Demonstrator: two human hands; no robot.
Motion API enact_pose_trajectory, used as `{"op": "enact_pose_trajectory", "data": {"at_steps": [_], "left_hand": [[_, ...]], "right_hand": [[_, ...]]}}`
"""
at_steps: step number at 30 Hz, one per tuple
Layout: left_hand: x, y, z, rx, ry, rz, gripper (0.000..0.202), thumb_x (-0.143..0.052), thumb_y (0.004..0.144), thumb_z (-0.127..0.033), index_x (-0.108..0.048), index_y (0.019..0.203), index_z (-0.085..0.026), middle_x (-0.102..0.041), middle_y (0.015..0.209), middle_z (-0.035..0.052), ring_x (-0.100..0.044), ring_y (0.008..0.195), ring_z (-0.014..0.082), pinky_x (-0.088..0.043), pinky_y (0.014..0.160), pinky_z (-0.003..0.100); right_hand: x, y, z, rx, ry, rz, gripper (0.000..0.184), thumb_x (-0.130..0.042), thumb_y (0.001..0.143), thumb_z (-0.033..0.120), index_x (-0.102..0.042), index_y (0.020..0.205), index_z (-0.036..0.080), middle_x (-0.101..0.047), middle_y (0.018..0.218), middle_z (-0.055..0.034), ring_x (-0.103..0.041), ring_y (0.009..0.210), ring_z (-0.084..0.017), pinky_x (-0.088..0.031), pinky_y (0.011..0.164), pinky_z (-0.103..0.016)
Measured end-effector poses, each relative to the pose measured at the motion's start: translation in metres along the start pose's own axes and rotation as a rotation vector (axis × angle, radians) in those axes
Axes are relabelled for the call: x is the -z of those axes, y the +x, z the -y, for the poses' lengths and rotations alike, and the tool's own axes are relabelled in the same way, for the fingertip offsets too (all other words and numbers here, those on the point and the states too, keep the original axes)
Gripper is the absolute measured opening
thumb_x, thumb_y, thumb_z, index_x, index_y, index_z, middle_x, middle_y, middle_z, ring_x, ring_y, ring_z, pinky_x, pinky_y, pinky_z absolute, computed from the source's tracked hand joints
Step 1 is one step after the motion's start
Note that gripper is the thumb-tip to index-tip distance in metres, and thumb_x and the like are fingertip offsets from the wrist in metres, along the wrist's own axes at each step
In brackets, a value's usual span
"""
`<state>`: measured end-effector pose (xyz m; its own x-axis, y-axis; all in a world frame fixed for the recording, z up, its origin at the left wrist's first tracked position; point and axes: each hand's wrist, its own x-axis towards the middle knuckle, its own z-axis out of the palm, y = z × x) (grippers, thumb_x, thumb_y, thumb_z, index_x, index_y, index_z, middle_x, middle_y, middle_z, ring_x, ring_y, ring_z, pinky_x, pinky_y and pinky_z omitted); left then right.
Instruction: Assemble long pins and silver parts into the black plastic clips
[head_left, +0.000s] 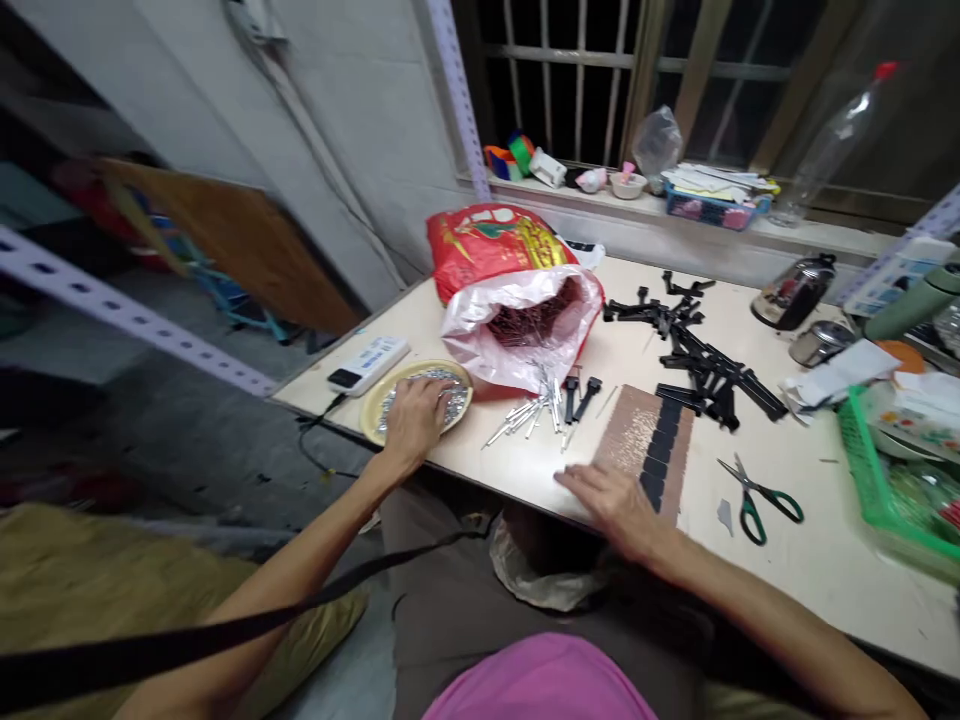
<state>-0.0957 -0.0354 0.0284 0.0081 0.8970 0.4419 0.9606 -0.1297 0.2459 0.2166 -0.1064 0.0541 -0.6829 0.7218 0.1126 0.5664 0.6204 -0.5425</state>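
Note:
My left hand [414, 418] reaches into a shallow yellow dish [369, 412] of small shiny metal pieces [456, 398]. Its fingers are bent down and close together; whatever is between the tips is hidden. At the table's front edge my right hand [611, 500] lies with fingers stretched out and holds nothing visible. Beside it is a brown board [679, 470] bearing a row of black rectangles [655, 460] and a patch of tiny pale bits [634, 432]. Thin silver rods [529, 412] and two black plastic parts [585, 398] lie between the hands.
Behind the rods, a red bag [495, 240] lies open, full of thin dark reddish pieces. Several black plastic parts [705, 365] are heaped further right. Scissors [761, 495] and a small metal blade [725, 516] lie near a green basket [862, 470]. A white power bank [369, 365] sits left.

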Motion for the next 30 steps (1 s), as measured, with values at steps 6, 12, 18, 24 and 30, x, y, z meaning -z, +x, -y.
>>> {"op": "enact_pose_trajectory", "data": {"at_steps": [6, 12, 18, 24, 30], "left_hand": [[-0.003, 0.015, 0.042, 0.092, 0.107, 0.307, 0.03, -0.044, 0.081, -0.022, -0.071, 0.094, -0.017, -0.068, 0.095, 0.0146, -0.057, 0.094, 0.0304, -0.047, 0.081, 0.041], [-0.003, 0.028, 0.04, 0.113, 0.074, 0.356, 0.024, -0.045, 0.082, -0.023, -0.067, 0.088, -0.015, -0.068, 0.094, 0.014, -0.058, 0.096, 0.0287, -0.046, 0.083, 0.04], [-0.002, 0.029, 0.053, 0.154, -0.004, 0.385, 0.029, -0.041, 0.084, -0.032, -0.067, 0.076, -0.02, -0.066, 0.089, 0.0129, -0.055, 0.105, 0.0289, -0.044, 0.091, 0.041], [0.016, 0.021, 0.045, 0.24, -0.118, 0.136, 0.028, -0.048, 0.078, -0.03, -0.069, 0.082, -0.012, -0.066, 0.079, 0.0062, -0.059, 0.091, 0.0233, -0.044, 0.094, 0.048], [0.039, 0.002, -0.036, 0.331, -0.76, 0.157, 0.025, -0.064, 0.066, -0.039, -0.07, 0.075, -0.016, -0.069, 0.069, 0.0024, -0.062, 0.062, 0.0158, -0.053, 0.066, 0.031]], "right_hand": [[0.007, 0.083, -0.071, 0.292, -0.809, 0.213, 0.029, -0.043, 0.088, 0.0, -0.061, 0.102, 0.016, -0.063, 0.108, -0.0084, -0.055, 0.081, -0.017, -0.044, 0.065, -0.028], [0.008, 0.101, -0.079, 0.424, -0.891, 0.278, 0.019, -0.047, 0.089, 0.004, -0.061, 0.089, 0.017, -0.062, 0.085, -0.0053, -0.052, 0.086, -0.018, -0.039, 0.073, -0.03], [0.011, 0.111, -0.082, 0.547, -0.723, 0.239, 0.022, -0.039, 0.094, 0.007, -0.058, 0.094, 0.016, -0.064, 0.094, -0.0064, -0.051, 0.09, -0.018, -0.039, 0.078, -0.034], [0.007, 0.107, -0.072, 0.404, -0.3, -0.101, 0.031, -0.025, 0.101, 0.02, -0.055, 0.105, 0.014, -0.059, 0.102, -0.0069, -0.052, 0.101, -0.016, -0.044, 0.087, -0.036], [0.004, 0.095, -0.009, 0.167, -0.064, -0.373, 0.025, -0.037, 0.097, 0.022, -0.059, 0.106, 0.015, -0.054, 0.094, -0.0052, -0.054, 0.088, -0.014, -0.049, 0.078, -0.031]]}}
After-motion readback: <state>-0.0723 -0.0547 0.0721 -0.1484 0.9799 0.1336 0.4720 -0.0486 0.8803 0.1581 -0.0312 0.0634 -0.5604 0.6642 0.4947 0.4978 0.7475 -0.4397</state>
